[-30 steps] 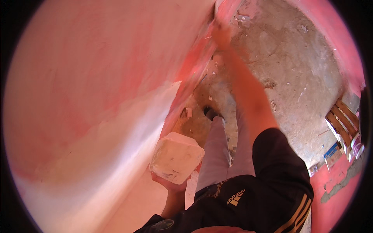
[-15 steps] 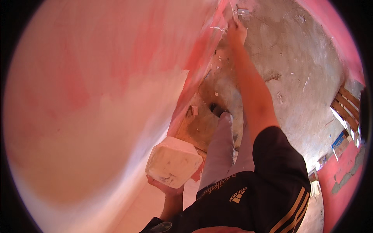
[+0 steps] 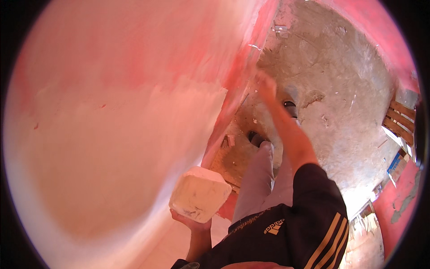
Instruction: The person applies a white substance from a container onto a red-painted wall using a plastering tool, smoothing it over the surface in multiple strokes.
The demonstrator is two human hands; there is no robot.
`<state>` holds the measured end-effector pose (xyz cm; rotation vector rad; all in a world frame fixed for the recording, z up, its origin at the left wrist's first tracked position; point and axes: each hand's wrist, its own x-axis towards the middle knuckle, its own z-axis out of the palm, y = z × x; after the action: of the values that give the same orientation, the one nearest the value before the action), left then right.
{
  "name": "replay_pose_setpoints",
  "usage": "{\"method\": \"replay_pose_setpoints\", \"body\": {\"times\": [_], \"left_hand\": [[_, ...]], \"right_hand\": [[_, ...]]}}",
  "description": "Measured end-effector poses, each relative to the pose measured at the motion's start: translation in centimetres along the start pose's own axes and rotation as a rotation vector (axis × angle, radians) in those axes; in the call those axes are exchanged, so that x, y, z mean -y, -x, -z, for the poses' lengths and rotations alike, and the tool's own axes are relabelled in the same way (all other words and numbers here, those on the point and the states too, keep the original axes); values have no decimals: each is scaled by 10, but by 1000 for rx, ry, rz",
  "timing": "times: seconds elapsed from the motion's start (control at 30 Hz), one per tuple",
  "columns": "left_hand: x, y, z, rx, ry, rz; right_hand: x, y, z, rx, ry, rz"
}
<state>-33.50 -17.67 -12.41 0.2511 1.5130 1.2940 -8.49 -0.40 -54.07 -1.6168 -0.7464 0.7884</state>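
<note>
A pale, rounded-square tub (image 3: 200, 193) with greyish smudges on the face turned toward me is held low beside the wall. My left hand (image 3: 191, 220) grips it from its lower side, fingers partly hidden beneath. My right arm reaches forward along the wall's foot. Smeared by motion, my right hand (image 3: 265, 84) looks curled; whatever it grips cannot be made out. Beside it on the left rises the wall (image 3: 116, 130), pink and red toward the top of the view and covered in a pale coat lower down.
My dark shoes (image 3: 255, 138) stand on a stained, rough floor (image 3: 345, 112). Slatted wood (image 3: 400, 121) and a blue-and-white box (image 3: 397, 164) lie at the far right. A small pinkish block (image 3: 231, 140) rests near the wall's foot. Another pink wall (image 3: 394, 197) curves along the right edge.
My right hand has drawn back from the far end of the wall's foot, nearer to me. My left hand still holds the tub in nearly the same place. A second shoe now shows.
</note>
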Motion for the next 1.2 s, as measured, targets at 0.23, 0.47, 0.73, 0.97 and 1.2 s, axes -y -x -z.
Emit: {"method": "replay_pose_setpoints", "body": {"times": [0.23,0.47,0.73,0.97,1.2], "left_hand": [[5,14,-34,63,-362,-42],[-1,30,-118,-36,95,34],[-16,44,-223,53,-353,-123],[7,35,-209,64,-564,-194],[8,41,-222,89,-376,-12]], "right_hand": [[68,-294,43,-424,88,-42],[68,-107,-30,-17,80,-54],[32,9,17,256,506,19],[119,-379,89,-147,258,-222],[100,-248,22,-6,20,-262]]}}
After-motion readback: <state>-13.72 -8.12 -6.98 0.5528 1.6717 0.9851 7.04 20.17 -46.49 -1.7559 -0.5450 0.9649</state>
